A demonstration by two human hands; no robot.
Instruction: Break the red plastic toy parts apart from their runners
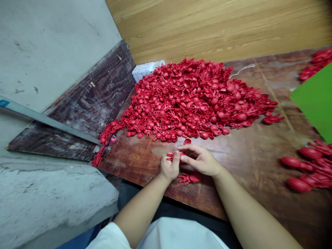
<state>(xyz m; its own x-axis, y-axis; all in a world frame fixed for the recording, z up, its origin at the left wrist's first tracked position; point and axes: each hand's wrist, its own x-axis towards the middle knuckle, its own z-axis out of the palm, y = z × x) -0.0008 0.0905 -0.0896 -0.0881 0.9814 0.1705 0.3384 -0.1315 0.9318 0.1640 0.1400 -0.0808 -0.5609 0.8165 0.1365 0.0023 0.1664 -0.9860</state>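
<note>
My left hand (169, 166) and my right hand (199, 159) meet over the wooden table top (249, 152), both gripping a small red plastic moulded part (170, 156). Much of that part is hidden by my fingers. Just below my hands lies a red moulded piece with finger-like branches (189, 178). A small red cup-shaped piece (187, 141) sits just beyond my fingertips. Farther off, a large heap of similar red plastic parts (186, 97) covers the far table.
Eyeglasses (109, 147) lie tangled with red parts at the table's left edge. Red bulb-shaped parts (308, 166) lie at right, below a green sheet (315, 100). A white stack (146, 71), a white cord (241, 71) and a metal bar (44, 119) are nearby.
</note>
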